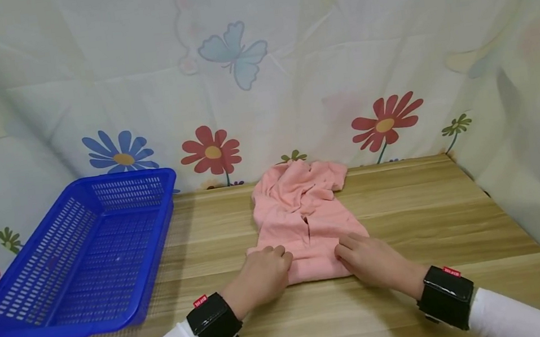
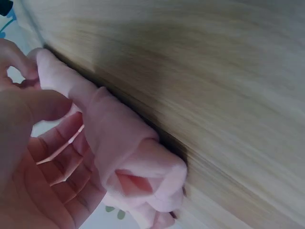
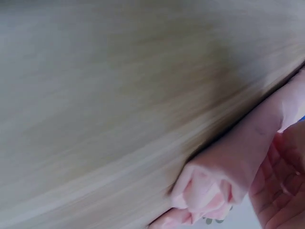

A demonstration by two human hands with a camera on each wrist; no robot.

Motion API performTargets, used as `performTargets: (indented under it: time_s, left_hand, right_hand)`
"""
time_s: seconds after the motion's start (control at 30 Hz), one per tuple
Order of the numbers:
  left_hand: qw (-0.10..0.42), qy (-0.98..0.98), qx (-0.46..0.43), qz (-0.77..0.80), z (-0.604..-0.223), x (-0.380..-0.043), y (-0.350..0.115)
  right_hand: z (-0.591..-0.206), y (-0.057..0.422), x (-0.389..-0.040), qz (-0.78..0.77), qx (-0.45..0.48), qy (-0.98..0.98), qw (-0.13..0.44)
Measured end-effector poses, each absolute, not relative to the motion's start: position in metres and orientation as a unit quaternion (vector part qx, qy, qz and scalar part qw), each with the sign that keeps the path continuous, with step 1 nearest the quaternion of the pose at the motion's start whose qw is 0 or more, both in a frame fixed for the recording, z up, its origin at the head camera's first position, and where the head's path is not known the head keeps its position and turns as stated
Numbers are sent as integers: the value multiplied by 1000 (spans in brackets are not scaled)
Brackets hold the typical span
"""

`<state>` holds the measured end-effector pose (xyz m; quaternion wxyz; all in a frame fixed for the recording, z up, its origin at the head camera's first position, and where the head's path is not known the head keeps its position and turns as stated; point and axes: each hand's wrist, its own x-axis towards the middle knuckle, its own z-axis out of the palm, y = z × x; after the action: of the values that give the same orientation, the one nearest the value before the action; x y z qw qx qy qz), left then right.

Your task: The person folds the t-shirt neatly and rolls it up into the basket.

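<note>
A pink garment (image 1: 307, 215) lies on the wooden table, crumpled at its far end and rolled up along its near edge. My left hand (image 1: 266, 271) grips the left part of that roll. In the left wrist view, the thumb and curled fingers (image 2: 62, 167) hold the rolled cloth (image 2: 119, 129), whose open end shows its spiralled layers. My right hand (image 1: 371, 260) grips the right part of the roll. The right wrist view shows the right hand (image 3: 283, 186) at the edge of the picture, against the rolled fabric (image 3: 238, 157); its fingertips are partly hidden.
A blue plastic basket (image 1: 158, 251) with slotted sides stands at the left of the table. The wooden table (image 1: 419, 211) reaches back to a flower-print curtain (image 1: 290, 92), which also hangs along both sides. Each wrist wears a black strap (image 1: 213, 324).
</note>
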<state>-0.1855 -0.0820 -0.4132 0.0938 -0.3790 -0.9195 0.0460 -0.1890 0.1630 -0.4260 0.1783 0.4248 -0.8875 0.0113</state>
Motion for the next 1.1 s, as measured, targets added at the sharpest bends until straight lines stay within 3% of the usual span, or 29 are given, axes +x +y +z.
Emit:
performTargets:
  time_s: [0.27, 0.7, 1.1]
  left_hand:
    - [51, -918, -389, 56, -416, -187, -89]
    - [56, -925, -374, 43, -414, -189, -89]
    - [-10, -936, -351, -8, -403, -194, -95]
  right_hand:
    - [-430, 173, -187, 21, 451, -881, 141]
    - [-436, 174, -192, 43, 442, -880, 170]
    - [-425, 178, -196, 99, 399, -909, 67]
